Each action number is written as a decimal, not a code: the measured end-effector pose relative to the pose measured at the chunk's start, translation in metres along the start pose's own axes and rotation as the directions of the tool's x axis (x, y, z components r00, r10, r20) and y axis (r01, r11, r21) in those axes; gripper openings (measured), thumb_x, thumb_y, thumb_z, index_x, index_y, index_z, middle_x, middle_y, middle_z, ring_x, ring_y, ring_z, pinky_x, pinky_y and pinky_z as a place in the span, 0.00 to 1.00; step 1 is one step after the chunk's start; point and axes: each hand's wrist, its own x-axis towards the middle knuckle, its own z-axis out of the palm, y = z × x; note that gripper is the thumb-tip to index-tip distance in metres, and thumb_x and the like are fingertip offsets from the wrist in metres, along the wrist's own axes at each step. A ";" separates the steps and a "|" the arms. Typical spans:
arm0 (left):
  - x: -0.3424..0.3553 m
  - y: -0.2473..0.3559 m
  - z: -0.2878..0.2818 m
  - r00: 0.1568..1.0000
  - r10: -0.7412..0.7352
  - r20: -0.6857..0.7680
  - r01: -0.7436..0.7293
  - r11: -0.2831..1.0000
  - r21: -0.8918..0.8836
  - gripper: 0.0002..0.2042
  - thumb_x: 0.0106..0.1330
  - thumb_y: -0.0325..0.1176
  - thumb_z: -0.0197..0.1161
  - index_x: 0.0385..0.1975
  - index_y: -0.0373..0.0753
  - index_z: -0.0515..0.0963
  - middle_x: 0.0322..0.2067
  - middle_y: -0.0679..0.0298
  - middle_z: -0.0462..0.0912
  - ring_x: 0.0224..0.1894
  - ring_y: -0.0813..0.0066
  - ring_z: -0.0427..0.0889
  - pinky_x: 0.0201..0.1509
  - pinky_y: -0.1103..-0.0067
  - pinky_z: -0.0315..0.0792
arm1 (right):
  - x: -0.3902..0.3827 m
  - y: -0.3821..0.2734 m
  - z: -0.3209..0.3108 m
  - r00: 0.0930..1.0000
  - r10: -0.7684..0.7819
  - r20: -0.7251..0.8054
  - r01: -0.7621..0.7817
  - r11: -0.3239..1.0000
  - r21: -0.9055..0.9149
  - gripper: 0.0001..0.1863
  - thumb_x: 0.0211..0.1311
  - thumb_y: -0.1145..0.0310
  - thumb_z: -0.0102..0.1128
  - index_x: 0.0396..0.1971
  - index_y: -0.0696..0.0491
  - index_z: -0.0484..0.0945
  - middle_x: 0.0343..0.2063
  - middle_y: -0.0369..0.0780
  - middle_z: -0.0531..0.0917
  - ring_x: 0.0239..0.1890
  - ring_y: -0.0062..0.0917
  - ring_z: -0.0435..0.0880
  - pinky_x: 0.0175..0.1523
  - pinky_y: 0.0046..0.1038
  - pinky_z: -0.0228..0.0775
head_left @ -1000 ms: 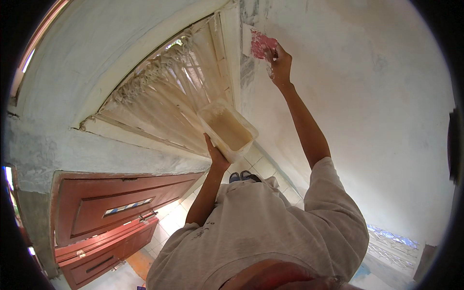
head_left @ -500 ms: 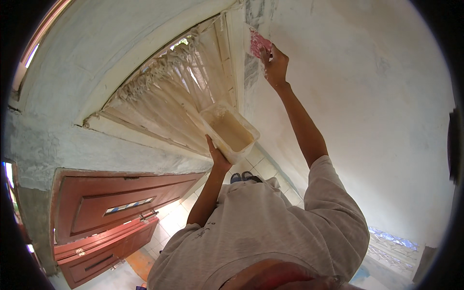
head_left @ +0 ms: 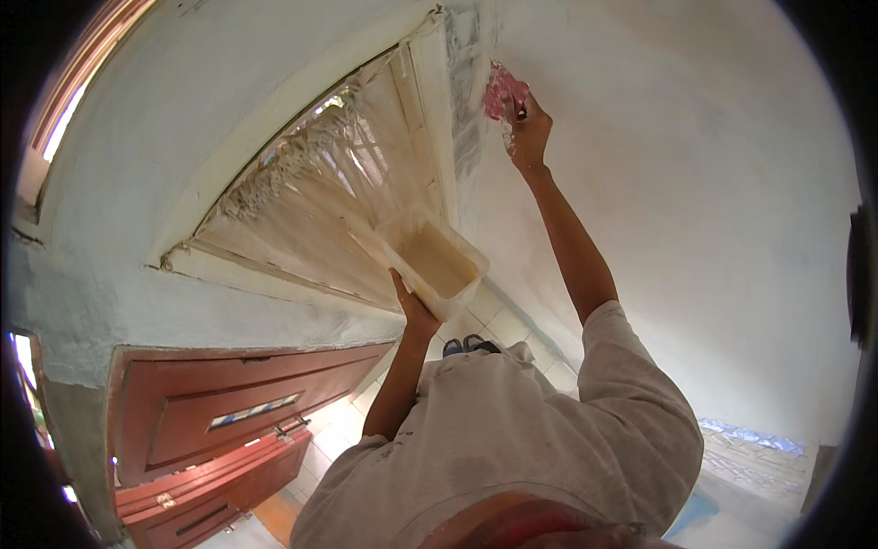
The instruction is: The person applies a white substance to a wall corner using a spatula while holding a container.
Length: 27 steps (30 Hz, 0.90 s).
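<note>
My right hand (head_left: 529, 135) is raised high and grips a small paint-smeared brush (head_left: 502, 93) with a pinkish head, pressed against the white wall (head_left: 695, 183) beside the window frame (head_left: 439, 110). A grey unpainted patch (head_left: 468, 82) runs along that frame edge, just left of the brush. My left hand (head_left: 413, 309) holds a white rectangular tub (head_left: 430, 261) of pale cream paint from underneath, at chest height in front of the curtained window (head_left: 320, 201).
A cream gathered curtain fills the window. Reddish-brown wooden double doors (head_left: 219, 430) stand at lower left. Pale floor tiles (head_left: 494, 316) and my dark shoes (head_left: 465, 345) show below. A patterned tile strip (head_left: 750, 439) lies at the right.
My right hand with the brush has moved slightly along the wall by the frame edge. The tub in my left hand stays nearly still.
</note>
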 end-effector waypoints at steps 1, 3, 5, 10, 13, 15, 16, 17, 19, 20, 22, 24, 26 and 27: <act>-0.002 0.001 0.002 1.000 0.003 -0.005 -0.003 1.000 0.012 0.42 0.69 0.74 0.45 0.74 0.49 0.61 0.68 0.61 0.70 0.68 0.58 0.71 0.70 0.59 0.70 | -0.004 0.012 -0.002 0.989 0.139 0.056 -0.135 0.988 -0.070 0.11 0.70 0.68 0.64 0.39 0.62 0.82 0.24 0.46 0.83 0.22 0.27 0.81 0.33 0.29 0.75; -0.005 0.003 0.007 1.000 -0.008 -0.010 0.009 0.999 0.033 0.42 0.70 0.74 0.45 0.74 0.49 0.61 0.68 0.62 0.70 0.68 0.58 0.71 0.69 0.59 0.70 | -0.021 0.037 0.001 0.994 0.103 0.036 -0.100 0.993 -0.062 0.10 0.70 0.68 0.63 0.40 0.61 0.82 0.26 0.48 0.85 0.23 0.29 0.82 0.34 0.31 0.76; -0.005 0.003 0.003 1.000 -0.015 -0.019 0.015 0.999 0.043 0.41 0.70 0.73 0.45 0.74 0.49 0.62 0.68 0.62 0.70 0.67 0.59 0.72 0.69 0.59 0.71 | -0.029 0.048 0.002 0.998 0.060 0.028 -0.059 0.997 -0.057 0.10 0.70 0.68 0.63 0.41 0.61 0.82 0.27 0.49 0.86 0.24 0.31 0.83 0.35 0.32 0.77; -0.002 0.000 -0.010 1.000 -0.022 -0.006 0.022 0.998 0.056 0.40 0.68 0.74 0.48 0.70 0.50 0.68 0.64 0.63 0.75 0.64 0.57 0.75 0.68 0.54 0.70 | 0.000 0.046 0.008 0.992 -0.072 -0.106 0.071 0.997 -0.015 0.09 0.69 0.70 0.61 0.40 0.60 0.83 0.27 0.48 0.85 0.27 0.38 0.86 0.35 0.35 0.76; -0.005 0.000 -0.007 0.998 -0.056 -0.004 0.056 0.996 0.071 0.40 0.68 0.74 0.47 0.70 0.50 0.68 0.64 0.63 0.75 0.64 0.57 0.75 0.68 0.55 0.70 | 0.032 0.028 0.013 0.981 -0.168 -0.096 0.130 0.939 -0.318 0.09 0.68 0.70 0.61 0.39 0.60 0.84 0.25 0.47 0.84 0.26 0.42 0.84 0.34 0.37 0.76; -0.005 -0.002 -0.004 0.998 -0.058 -0.006 0.059 0.994 0.093 0.42 0.68 0.74 0.46 0.72 0.49 0.65 0.65 0.62 0.73 0.65 0.58 0.74 0.68 0.56 0.71 | 0.033 0.028 0.030 0.971 -0.199 -0.133 0.159 0.952 -0.263 0.09 0.67 0.70 0.61 0.41 0.59 0.84 0.26 0.47 0.84 0.26 0.42 0.84 0.35 0.38 0.76; -0.005 -0.003 -0.003 0.998 -0.056 -0.005 0.056 0.993 0.108 0.43 0.68 0.75 0.45 0.74 0.48 0.62 0.67 0.60 0.71 0.66 0.58 0.72 0.68 0.58 0.71 | 0.031 0.026 0.038 0.958 -0.235 -0.165 0.200 0.958 -0.206 0.11 0.66 0.70 0.62 0.44 0.59 0.84 0.28 0.47 0.84 0.27 0.43 0.83 0.35 0.39 0.76; -0.004 -0.002 -0.002 0.998 -0.062 -0.005 0.062 0.992 0.113 0.43 0.68 0.75 0.45 0.74 0.48 0.62 0.67 0.60 0.71 0.66 0.58 0.72 0.68 0.58 0.71 | 0.027 0.023 0.046 0.958 -0.232 -0.170 0.194 0.958 -0.210 0.11 0.66 0.70 0.62 0.44 0.59 0.84 0.28 0.47 0.84 0.27 0.43 0.83 0.35 0.39 0.76; -0.004 -0.001 -0.003 0.990 -0.137 -0.027 0.139 0.987 0.086 0.43 0.69 0.75 0.45 0.74 0.48 0.62 0.67 0.61 0.70 0.67 0.58 0.71 0.69 0.58 0.70 | 0.009 0.014 0.058 0.961 -0.259 -0.093 0.221 0.927 -0.305 0.14 0.66 0.71 0.61 0.50 0.56 0.83 0.34 0.47 0.85 0.30 0.42 0.84 0.36 0.40 0.77; -0.005 -0.004 -0.004 0.990 -0.140 -0.030 0.143 0.986 0.086 0.43 0.69 0.75 0.45 0.74 0.48 0.62 0.67 0.61 0.70 0.67 0.58 0.71 0.69 0.58 0.70 | -0.001 0.013 0.054 0.962 -0.256 -0.091 0.217 0.927 -0.307 0.14 0.66 0.71 0.61 0.50 0.56 0.83 0.34 0.47 0.85 0.30 0.42 0.84 0.36 0.40 0.77; -0.005 -0.003 0.001 0.993 -0.112 -0.049 0.117 0.986 0.115 0.42 0.69 0.75 0.44 0.74 0.49 0.62 0.67 0.61 0.70 0.67 0.59 0.71 0.69 0.58 0.70 | -0.018 0.004 0.047 0.978 -0.202 0.059 0.210 0.952 -0.223 0.17 0.68 0.71 0.60 0.55 0.55 0.81 0.35 0.47 0.84 0.31 0.41 0.84 0.37 0.41 0.77; -0.006 -0.004 0.003 0.994 -0.106 -0.037 0.110 0.986 0.125 0.42 0.69 0.75 0.44 0.74 0.50 0.62 0.67 0.61 0.70 0.67 0.58 0.71 0.69 0.58 0.70 | -0.037 0.002 0.033 0.972 -0.228 0.056 0.233 0.966 -0.109 0.15 0.69 0.71 0.59 0.54 0.55 0.81 0.35 0.48 0.84 0.32 0.42 0.84 0.38 0.41 0.77; -0.006 -0.004 0.004 0.995 -0.098 -0.024 0.100 0.986 0.130 0.42 0.69 0.74 0.44 0.74 0.50 0.62 0.67 0.61 0.70 0.67 0.58 0.72 0.69 0.58 0.70 | -0.036 0.006 0.022 0.965 -0.258 0.054 0.258 0.966 0.008 0.14 0.69 0.71 0.59 0.52 0.56 0.82 0.34 0.49 0.84 0.33 0.43 0.85 0.38 0.41 0.78; -0.005 -0.005 0.003 0.995 -0.098 -0.016 0.099 0.987 0.128 0.41 0.70 0.74 0.44 0.74 0.50 0.62 0.67 0.61 0.70 0.67 0.59 0.72 0.69 0.58 0.70 | -0.029 0.005 0.014 0.983 -0.176 0.044 0.178 0.984 -0.030 0.13 0.70 0.70 0.58 0.50 0.56 0.82 0.36 0.50 0.84 0.36 0.46 0.85 0.42 0.44 0.78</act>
